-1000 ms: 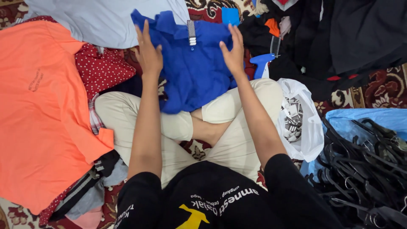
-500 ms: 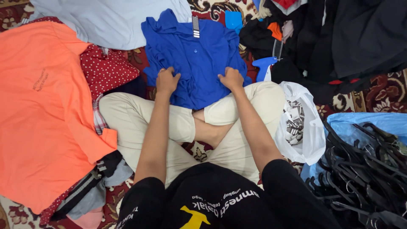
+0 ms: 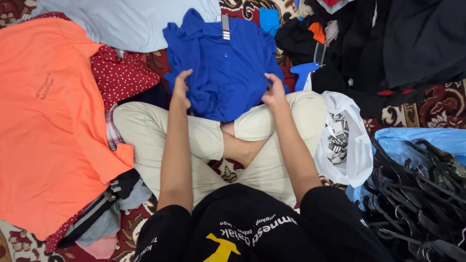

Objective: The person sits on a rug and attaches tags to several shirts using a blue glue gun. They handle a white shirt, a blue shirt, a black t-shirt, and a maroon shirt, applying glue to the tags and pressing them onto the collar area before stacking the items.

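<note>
As it lies there, each hand grips the blue shirt.

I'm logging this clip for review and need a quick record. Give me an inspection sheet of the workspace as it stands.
Surface: patterned red carpet, mostly covered by clothes; the person sits cross-legged in beige trousers.
Job's things: blue polo shirt, spread before the knees with its lower part bunched up.
Clutter: orange shirt, red dotted garment, pale grey garment, dark clothes pile, white plastic bag, black hangers.
Grippers: left hand and right hand each grip the blue shirt's bunched edge, fingers closed on the cloth.
Cables: nothing seen.
Surroundings: blue plastic tool beside the dark pile; no other person seen.
</note>
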